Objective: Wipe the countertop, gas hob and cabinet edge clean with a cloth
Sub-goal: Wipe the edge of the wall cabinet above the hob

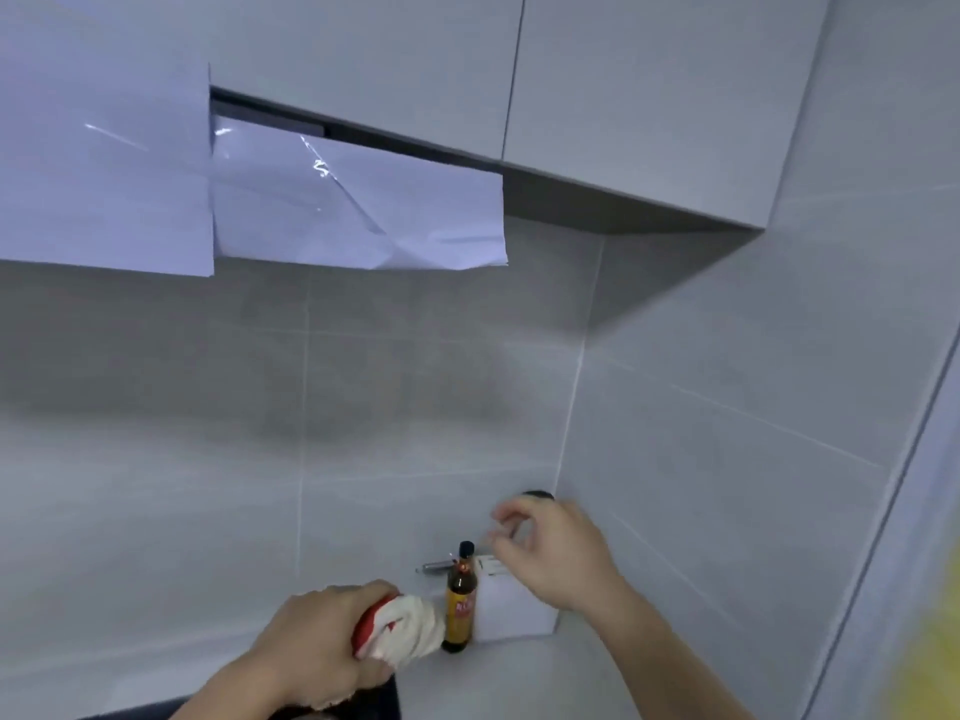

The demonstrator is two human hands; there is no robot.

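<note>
My left hand (317, 646) grips a bunched white cloth with red trim (400, 628) low in the head view, close to a dark sauce bottle (460, 605). The cloth sits just left of the bottle, above the pale countertop (519, 678). A dark corner of the gas hob (379, 704) shows under my left wrist. My right hand (550, 553) hovers in the air over the back corner, fingers loosely curled and holding nothing, above a white box (511, 610). The wall cabinets (623, 96) hang overhead with their dark lower edge (597, 200).
A range hood wrapped in shiny film (353, 210) juts out at upper left. A small metal object (436, 566) lies behind the bottle, and a dark round object (537, 495) peeks out behind my right hand. Grey tiled walls (727, 459) close the corner.
</note>
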